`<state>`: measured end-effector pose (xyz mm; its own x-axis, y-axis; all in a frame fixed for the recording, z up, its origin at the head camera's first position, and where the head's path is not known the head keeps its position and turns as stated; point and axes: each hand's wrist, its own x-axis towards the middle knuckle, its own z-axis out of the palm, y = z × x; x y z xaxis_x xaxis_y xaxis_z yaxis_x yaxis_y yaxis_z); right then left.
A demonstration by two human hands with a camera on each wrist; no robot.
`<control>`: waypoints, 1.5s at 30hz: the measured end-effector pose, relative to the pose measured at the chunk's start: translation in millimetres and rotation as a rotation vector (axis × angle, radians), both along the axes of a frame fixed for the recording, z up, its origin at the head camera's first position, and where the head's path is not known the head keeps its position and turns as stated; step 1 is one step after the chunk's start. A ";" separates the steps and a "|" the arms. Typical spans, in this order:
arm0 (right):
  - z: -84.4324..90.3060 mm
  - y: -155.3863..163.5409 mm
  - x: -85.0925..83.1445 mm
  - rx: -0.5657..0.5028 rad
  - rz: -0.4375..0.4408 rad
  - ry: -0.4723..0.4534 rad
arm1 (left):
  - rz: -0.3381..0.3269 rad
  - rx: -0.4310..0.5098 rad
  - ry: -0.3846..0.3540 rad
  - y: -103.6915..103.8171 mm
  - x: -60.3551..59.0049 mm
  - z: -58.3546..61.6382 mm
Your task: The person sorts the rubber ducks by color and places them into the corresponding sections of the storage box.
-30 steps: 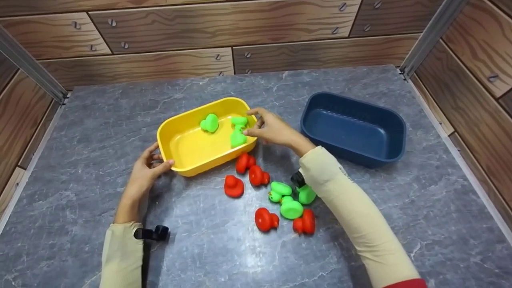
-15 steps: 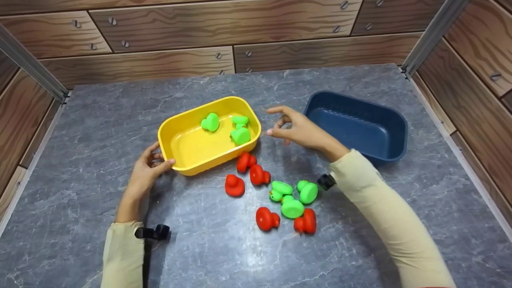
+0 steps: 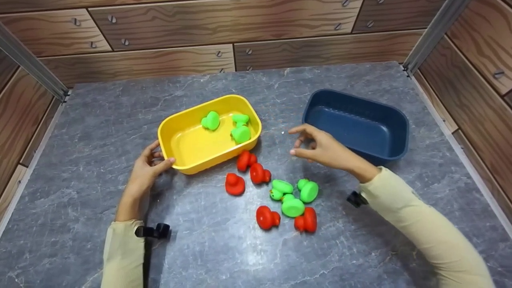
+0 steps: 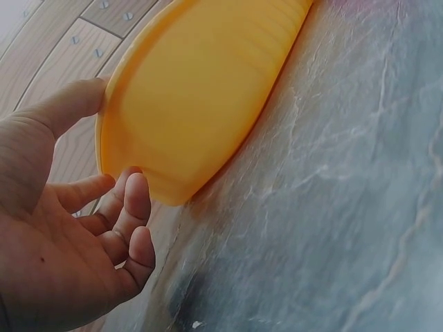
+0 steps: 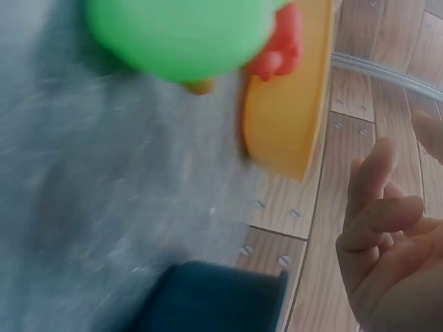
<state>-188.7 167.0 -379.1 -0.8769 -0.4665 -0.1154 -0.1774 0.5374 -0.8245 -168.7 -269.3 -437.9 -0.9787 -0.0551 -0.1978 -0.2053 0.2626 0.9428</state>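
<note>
My left hand [image 3: 144, 172] holds the left end of a yellow tub [image 3: 192, 146], thumb and fingertips at its rim; the left wrist view shows the tub's outer wall [image 4: 201, 90]. Inside that tub lie 3 green toy ducks [image 3: 210, 121], two of them together at its right end. My right hand [image 3: 326, 150] hangs in the air in front of the navy tub, fingers loosely bent and nothing between them. Below it, on the tabletop, is a cluster of green ducks [image 3: 293, 207]. Several red toy ducks [image 3: 235, 185] lie around them, some close to the yellow tub's front wall.
A navy tub [image 3: 356, 128] stands at the right with nothing in it. Wood-patterned panels [image 3: 280, 20] wall in the grey marbled tabletop [image 3: 200, 248] at the back and sides.
My right hand has drawn away from the yellow tub's right end, to the right and nearer. The green duck at its fingertips now sits in the tub. My left hand stays put.
</note>
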 end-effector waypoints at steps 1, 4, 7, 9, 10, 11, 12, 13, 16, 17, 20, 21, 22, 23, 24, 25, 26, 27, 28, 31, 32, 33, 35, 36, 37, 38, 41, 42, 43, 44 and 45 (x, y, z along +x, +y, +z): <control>-1.2 3.4 2.0 0.007 0.002 0.000 | 0.002 0.001 0.002 -0.1 -0.3 -0.2; -5.2 13.5 7.6 0.017 0.017 -0.016 | 0.006 0.004 0.007 -0.1 -0.8 -0.7; -10.3 21.9 13.1 0.030 0.031 -0.043 | -0.004 -0.015 0.015 -1.0 -0.6 -1.1; -14.7 26.3 16.8 0.046 0.042 -0.056 | -0.014 -0.028 0.018 -1.4 -0.3 -1.4; -16.5 27.9 18.9 0.056 0.047 -0.063 | -0.018 -0.034 0.019 -1.6 -0.2 -1.5; -18.5 29.4 20.9 0.065 0.052 -0.069 | -0.021 -0.040 0.019 -1.7 0.0 -1.4; -20.3 30.6 23.0 0.077 0.057 -0.071 | -0.020 -0.038 0.017 -1.5 0.1 -1.3; -22.0 31.8 25.0 0.089 0.061 -0.073 | -0.020 -0.036 0.014 -1.3 0.2 -1.1; -26.5 34.4 30.8 0.112 0.078 -0.071 | -0.017 -0.030 0.010 -0.4 0.5 -0.1; -27.9 35.2 32.5 0.116 0.085 -0.070 | -0.016 -0.029 0.009 -0.1 0.5 0.2; -32.5 37.9 37.2 0.116 0.106 -0.066 | -0.014 -0.027 0.011 0.6 0.5 0.5; -33.9 38.7 38.7 0.115 0.111 -0.067 | -0.013 -0.028 0.013 0.6 0.4 0.3; -35.5 39.6 40.2 0.112 0.116 -0.069 | -0.012 -0.028 0.014 0.7 0.3 0.1; -36.9 40.5 41.7 0.110 0.121 -0.074 | -0.010 -0.027 0.015 0.7 0.2 -0.1; -38.4 41.4 43.2 0.107 0.125 -0.078 | -0.008 -0.026 0.017 0.6 0.1 -0.3; -39.9 42.1 44.5 0.102 0.130 -0.085 | -0.006 -0.024 0.016 0.6 0.1 -0.4; -41.2 42.5 45.8 0.096 0.134 -0.094 | -0.004 -0.024 0.015 0.4 0.0 -0.5; -42.5 42.8 47.1 0.094 0.136 -0.100 | -0.001 -0.022 0.013 0.4 0.0 -0.5; -43.8 43.0 48.2 0.094 0.137 -0.103 | 0.000 -0.022 0.012 0.3 0.0 -0.5; -47.3 43.0 50.6 0.101 0.136 -0.104 | 0.000 -0.026 0.004 0.0 0.4 -0.3; -48.4 42.8 51.2 0.110 0.134 -0.097 | 0.000 -0.026 0.003 -0.2 0.5 -0.3; -49.3 42.7 51.7 0.119 0.131 -0.089 | 0.001 -0.025 0.002 -0.3 0.7 -0.3; -50.7 42.2 52.5 0.131 0.129 -0.079 | 0.000 -0.024 0.001 -0.4 0.8 -0.5; -51.3 41.9 52.8 0.136 0.129 -0.077 | -0.003 -0.023 0.003 -0.4 0.7 -0.6; -51.9 41.6 53.0 0.138 0.129 -0.076 | -0.005 -0.021 0.005 -0.5 0.7 -0.6; -52.5 41.3 53.2 0.139 0.130 -0.077 | -0.007 -0.020 0.007 -0.5 0.7 -0.7; -54.3 40.7 53.6 0.145 0.134 -0.074 | -0.016 -0.022 0.017 -0.5 0.4 -0.6; -54.9 40.3 53.6 0.147 0.134 -0.071 | -0.014 -0.019 0.016 -0.4 0.3 -0.6; -55.5 40.1 53.7 0.152 0.134 -0.066 | -0.011 -0.016 0.016 -0.2 0.2 -0.5; -56.0 39.8 53.7 0.158 0.132 -0.061 | -0.008 -0.012 0.015 0.0 0.0 -0.5; -56.6 39.6 53.7 0.165 0.129 -0.057 | -0.005 -0.009 0.014 0.2 -0.1 -0.4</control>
